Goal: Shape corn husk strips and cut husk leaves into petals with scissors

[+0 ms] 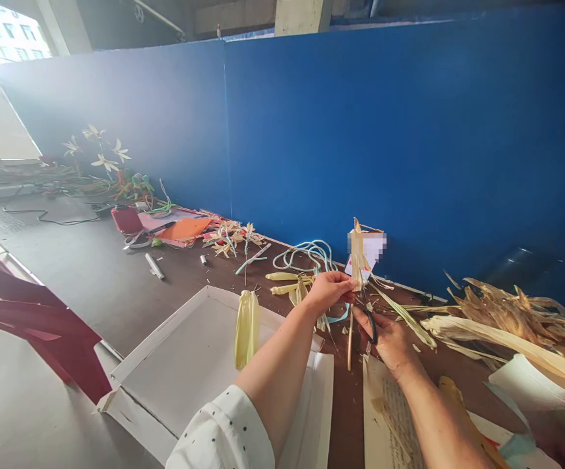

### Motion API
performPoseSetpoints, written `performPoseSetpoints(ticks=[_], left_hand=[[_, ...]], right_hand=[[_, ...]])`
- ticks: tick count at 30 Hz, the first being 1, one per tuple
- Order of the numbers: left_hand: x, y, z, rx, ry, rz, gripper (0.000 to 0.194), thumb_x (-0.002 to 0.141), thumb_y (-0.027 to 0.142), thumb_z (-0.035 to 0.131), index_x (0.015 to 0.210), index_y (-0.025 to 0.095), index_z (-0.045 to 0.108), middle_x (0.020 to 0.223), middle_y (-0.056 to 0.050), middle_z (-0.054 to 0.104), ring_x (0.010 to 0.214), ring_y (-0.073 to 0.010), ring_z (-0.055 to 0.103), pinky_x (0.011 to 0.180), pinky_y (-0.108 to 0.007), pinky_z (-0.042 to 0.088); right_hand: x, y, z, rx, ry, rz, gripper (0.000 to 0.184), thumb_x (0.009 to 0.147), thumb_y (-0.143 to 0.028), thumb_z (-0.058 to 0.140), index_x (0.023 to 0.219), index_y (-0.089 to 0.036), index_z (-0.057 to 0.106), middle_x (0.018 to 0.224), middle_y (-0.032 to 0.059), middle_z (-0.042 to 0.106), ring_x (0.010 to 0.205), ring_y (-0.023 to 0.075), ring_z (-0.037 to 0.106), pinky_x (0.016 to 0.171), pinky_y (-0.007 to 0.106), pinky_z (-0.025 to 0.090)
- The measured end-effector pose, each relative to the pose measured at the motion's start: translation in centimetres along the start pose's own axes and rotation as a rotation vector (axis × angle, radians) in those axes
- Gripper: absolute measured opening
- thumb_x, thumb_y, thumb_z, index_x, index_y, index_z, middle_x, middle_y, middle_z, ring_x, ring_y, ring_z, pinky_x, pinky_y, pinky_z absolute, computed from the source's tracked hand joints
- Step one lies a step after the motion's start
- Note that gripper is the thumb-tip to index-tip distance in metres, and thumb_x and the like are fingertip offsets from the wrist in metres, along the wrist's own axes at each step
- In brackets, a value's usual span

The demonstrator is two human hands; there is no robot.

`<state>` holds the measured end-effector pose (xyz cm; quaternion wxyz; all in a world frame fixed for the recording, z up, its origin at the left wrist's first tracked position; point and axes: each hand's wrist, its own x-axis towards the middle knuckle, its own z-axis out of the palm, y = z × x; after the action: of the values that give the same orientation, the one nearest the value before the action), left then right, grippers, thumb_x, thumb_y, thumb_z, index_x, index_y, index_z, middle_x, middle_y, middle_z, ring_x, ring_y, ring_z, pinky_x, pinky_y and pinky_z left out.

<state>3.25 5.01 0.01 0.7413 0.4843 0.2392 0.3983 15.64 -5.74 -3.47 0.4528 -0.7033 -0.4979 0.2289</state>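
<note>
Pale husk [357,257] is being pinched by your left hand [331,290], centre-right of frame; your right hand [387,337] is gripping scissors [373,329], seemingly trimming, the next snip needing steadiness.

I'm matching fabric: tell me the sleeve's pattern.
The sleeve is white with dark dots, clearest in the head view.

A blue partition [360,130] backs a brown table [111,277], a bright building [12,29] beyond, upper left.
</note>
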Motion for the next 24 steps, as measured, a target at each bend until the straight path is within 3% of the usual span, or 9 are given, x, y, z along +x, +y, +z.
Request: performPoseSetpoints(ticks=[4,12,24], left_hand=[[-0.12,0.07,-0.02,-0.003,-0.002,-0.004,0.022,0.068,0.027,0.073,0.068,0.011,0.058,0.058,0.001,0.058,0.051,-0.0063,0.055,0.056,-0.020,0.048],[-0.18,0.02,-0.05,-0.010,0.014,-0.013,0.025,0.066,0.031,0.075,0.069,0.012,0.059,0.058,0.001,0.058,0.051,-0.0064,0.055,0.056,-0.020,0.048],[-0.24,-0.12,-0.10,0.004,0.026,-0.005,0.030,0.065,0.036,0.076,0.070,0.012,0.058,0.061,0.000,0.059,0.053,-0.0083,0.057,0.053,-0.020,0.047]], right_hand=[[-0.03,-0.40,-0.21,0.053,-0.069,0.130,0.041,0.073,-0.054,0.063,0.051,-0.021,0.051,0.042,-0.0039,0.041,0.041,0.0104,0.035,0.041,0.025,0.025],[0.06,-0.18,-0.27,0.046,-0.071,0.054,0.042,0.075,-0.053,0.061,0.050,-0.021,0.051,0.042,-0.0039,0.041,0.042,0.0104,0.035,0.043,0.025,0.026],[-0.16,-0.79,-0.44,-0.039,-0.054,0.070,0.043,0.075,-0.051,0.062,0.047,-0.021,0.050,0.042,-0.0043,0.042,0.043,0.0100,0.038,0.045,0.024,0.026]])
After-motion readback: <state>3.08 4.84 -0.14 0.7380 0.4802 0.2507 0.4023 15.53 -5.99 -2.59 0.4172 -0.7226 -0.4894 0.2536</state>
